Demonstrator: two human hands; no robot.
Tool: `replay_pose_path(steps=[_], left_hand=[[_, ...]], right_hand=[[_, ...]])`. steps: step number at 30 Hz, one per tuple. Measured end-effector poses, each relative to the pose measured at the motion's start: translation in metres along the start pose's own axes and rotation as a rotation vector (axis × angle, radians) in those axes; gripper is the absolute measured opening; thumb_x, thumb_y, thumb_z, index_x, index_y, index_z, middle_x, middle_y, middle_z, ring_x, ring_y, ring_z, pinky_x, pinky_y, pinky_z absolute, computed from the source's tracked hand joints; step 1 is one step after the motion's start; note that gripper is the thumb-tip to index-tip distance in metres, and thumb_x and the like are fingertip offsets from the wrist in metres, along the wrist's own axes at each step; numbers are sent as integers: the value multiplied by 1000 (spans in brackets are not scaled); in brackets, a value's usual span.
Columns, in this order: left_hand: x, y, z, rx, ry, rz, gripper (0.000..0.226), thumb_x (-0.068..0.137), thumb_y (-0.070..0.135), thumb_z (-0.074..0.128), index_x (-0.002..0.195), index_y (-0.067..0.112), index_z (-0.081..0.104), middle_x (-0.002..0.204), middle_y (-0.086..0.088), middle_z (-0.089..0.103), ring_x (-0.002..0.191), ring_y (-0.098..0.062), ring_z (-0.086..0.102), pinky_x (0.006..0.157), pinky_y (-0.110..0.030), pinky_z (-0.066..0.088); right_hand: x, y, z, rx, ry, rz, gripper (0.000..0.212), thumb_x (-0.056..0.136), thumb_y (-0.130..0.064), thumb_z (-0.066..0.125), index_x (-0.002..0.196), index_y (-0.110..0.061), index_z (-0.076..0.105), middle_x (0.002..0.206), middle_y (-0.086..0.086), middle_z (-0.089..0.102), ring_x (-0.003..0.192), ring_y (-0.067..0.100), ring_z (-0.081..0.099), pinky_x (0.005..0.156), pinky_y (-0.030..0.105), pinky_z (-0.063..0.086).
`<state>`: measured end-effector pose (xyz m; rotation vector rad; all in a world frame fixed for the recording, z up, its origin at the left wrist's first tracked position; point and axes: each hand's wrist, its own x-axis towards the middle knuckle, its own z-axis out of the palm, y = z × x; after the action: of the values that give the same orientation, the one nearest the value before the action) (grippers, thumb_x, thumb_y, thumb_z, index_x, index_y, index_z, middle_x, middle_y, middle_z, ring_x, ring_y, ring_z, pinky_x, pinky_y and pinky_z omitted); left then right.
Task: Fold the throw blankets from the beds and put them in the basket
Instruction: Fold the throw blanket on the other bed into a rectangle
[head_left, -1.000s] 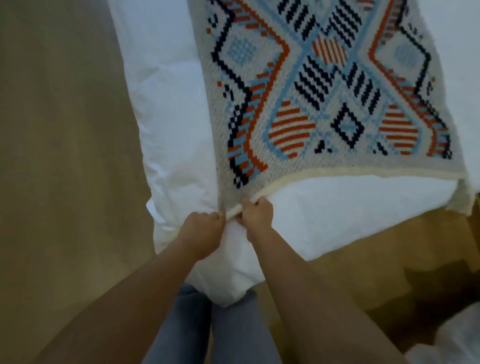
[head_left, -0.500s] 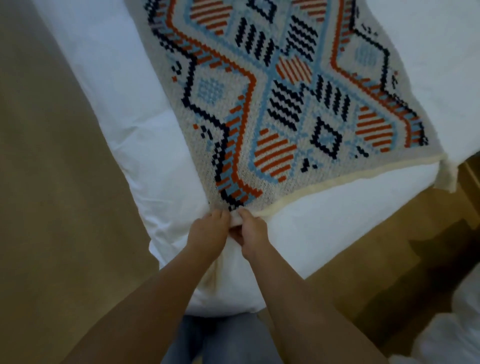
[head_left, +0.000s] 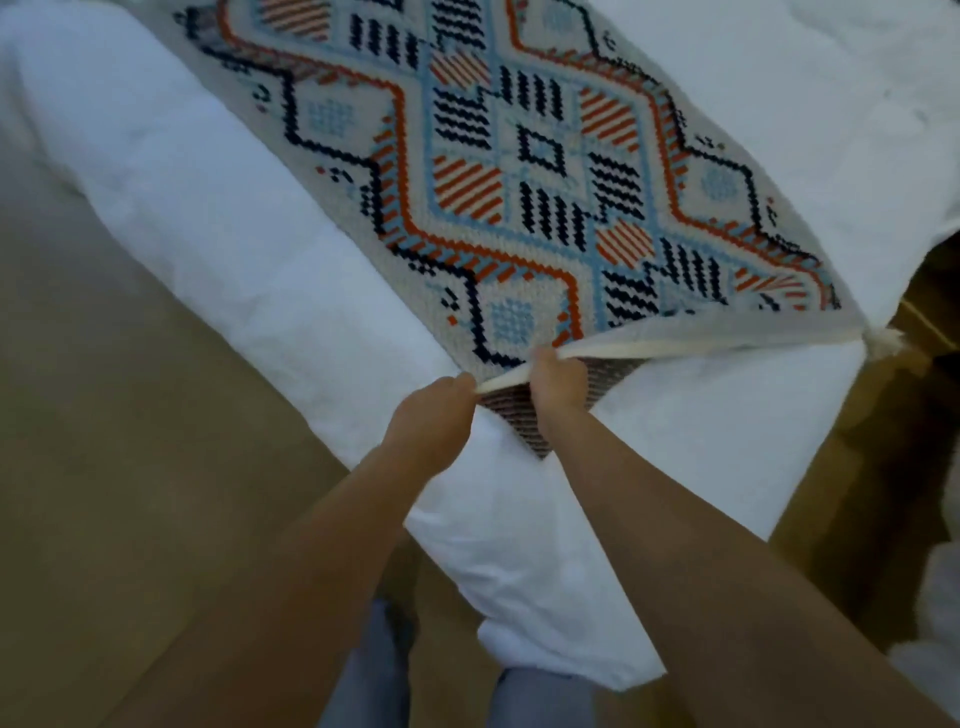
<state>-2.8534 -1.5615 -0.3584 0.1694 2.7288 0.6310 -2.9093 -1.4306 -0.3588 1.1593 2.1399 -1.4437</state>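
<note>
Now the knitted throw blanket (head_left: 519, 171) lies spread over the white, softly wrinkled bed (head_left: 208, 208), its chunky weave showing diamonds, zigzags and striped patches in navy, orange and pale blue on a grey-cream ground. At the bed's near edge a corner of it is raised, baring a darker, finer-striped underside. The left hand (head_left: 431, 421) and right hand (head_left: 558, 389), close together, each pinch the plain cream border (head_left: 675, 345) with curled fingers. Smooth tan floor (head_left: 104, 467) runs beside the bed, and grey-blue trouser legs (head_left: 374, 675) stand at its corner.
</note>
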Motion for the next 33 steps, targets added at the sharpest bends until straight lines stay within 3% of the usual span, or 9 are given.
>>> replay_pose_path(steps=[8,11,16,21,24,26,28,31,33], left_hand=[[42,-79,-129,-30,19,74,19,100,28,30,91,15,41,83,-7,53,72,-27,53,64,-36,40],[67,-104,-169,56,19,82,20,101,26,30,95,12,43,82,-5,50,70,-27,51,61,-36,39],[130,-147,-222,114,-67,20,15,99,14,34,96,9,47,96,-13,57,83,-32,56,73,-43,46],[196,-210,-266,152,-149,-45,16,98,16,34,93,11,48,97,-11,58,85,-29,56,73,-40,47],[228,-254,-294,203,-203,-48,20,99,18,32,96,9,50,95,-11,58,81,-28,55,68,-38,45],[247,-284,-310,212,-229,-53,22,99,21,30,92,11,47,93,-11,56,76,-26,51,63,-36,41],[268,-314,-323,227,-244,-45,25,100,24,28,91,12,48,93,-10,55,76,-25,51,64,-36,41],[303,-362,-346,248,-269,4,26,100,25,29,91,12,49,96,-9,54,80,-25,52,69,-37,44],[325,-394,-359,297,-310,56,25,100,24,30,96,12,51,99,-10,54,83,-26,53,69,-36,43]], right_hand=[[-14,-101,75,102,-23,-96,61,97,-40,38,142,0,27,145,17,36,124,32,44,105,38,37],[-9,-136,105,107,-41,-147,60,98,-39,37,140,2,30,143,18,39,122,32,45,93,29,36],[15,-201,164,109,-74,-143,58,98,-37,38,139,3,32,143,19,39,122,33,45,94,32,36],[47,-259,233,-26,-189,-75,52,96,-38,40,132,-1,42,115,15,53,92,26,53,73,32,39],[59,-288,277,-95,-232,-44,28,95,-35,41,102,-11,52,87,8,51,69,21,50,58,28,38],[62,-307,306,-140,-236,-42,23,95,-33,41,89,-11,47,69,3,42,58,17,42,57,28,36],[69,-323,333,-146,-230,-44,27,95,-32,43,87,-7,46,65,3,39,59,19,41,65,31,37],[78,-352,376,-177,-244,-35,37,95,-32,45,65,-11,41,60,6,37,53,22,39,57,30,34],[86,-368,406,-189,-234,-35,35,95,-33,45,71,-9,46,66,9,46,57,23,45,57,29,36]])
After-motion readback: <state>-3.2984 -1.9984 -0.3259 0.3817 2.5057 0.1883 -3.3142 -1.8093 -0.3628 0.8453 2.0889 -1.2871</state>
